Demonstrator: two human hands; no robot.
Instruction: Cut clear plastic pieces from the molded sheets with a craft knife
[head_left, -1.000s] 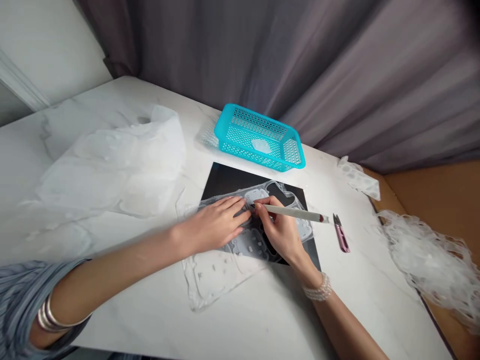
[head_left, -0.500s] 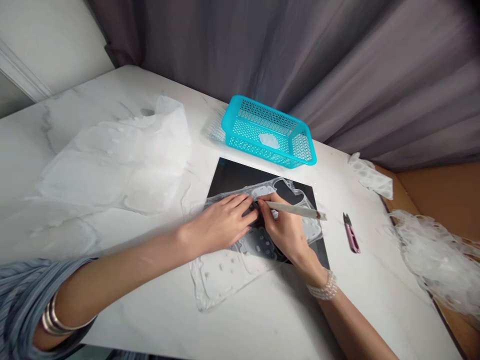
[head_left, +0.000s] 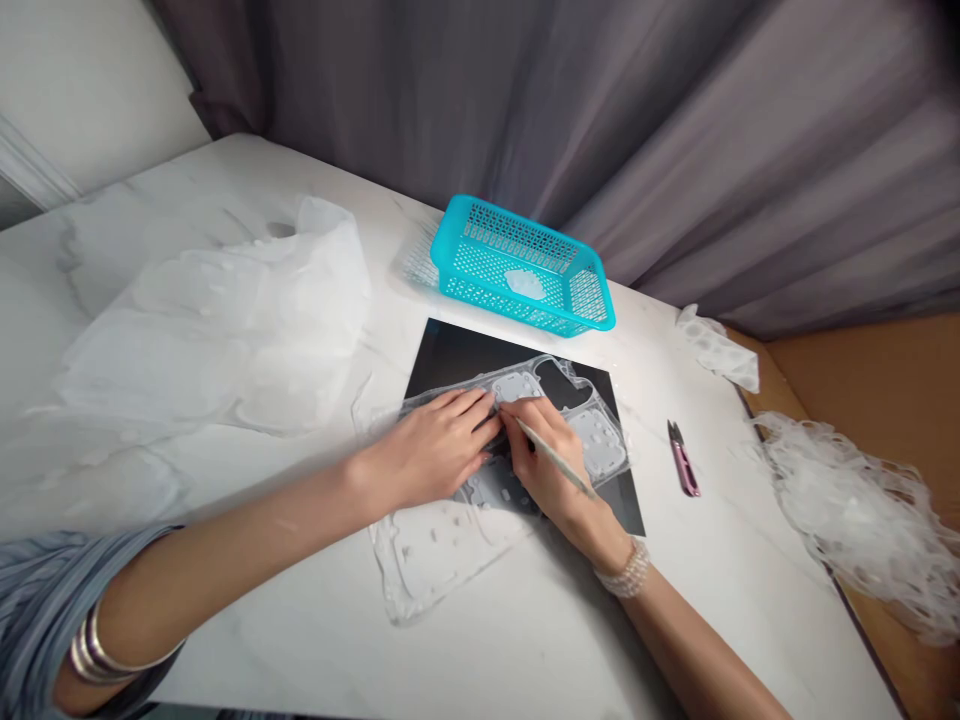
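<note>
A clear moulded plastic sheet [head_left: 450, 545] with cut-outs and small raised bumps lies slantwise across a black mat [head_left: 465, 350]. My left hand [head_left: 442, 450] rests on the sheet, palm down, its fingers stretched out. Right beside its fingertips, my right hand [head_left: 551, 455] is closed in a pen-like grip around a slim off-white stick-shaped tool [head_left: 555, 457]. The tool's back end leans toward my wrist; its tip is hidden by the fingers, so its exact kind does not show.
Beyond the mat stands a turquoise basket [head_left: 525, 315] with a whitish piece inside. Pink-handled thread snips [head_left: 682, 460] lie to the right. Translucent plastic scraps [head_left: 862, 510] heap over a cardboard box [head_left: 862, 370]. At the left are white translucent bags [head_left: 247, 320].
The tool in my right hand has swung from pointing out to the right to leaning back along the hand toward the wrist. My left hand stays on the sheet. The view has shifted slightly.
</note>
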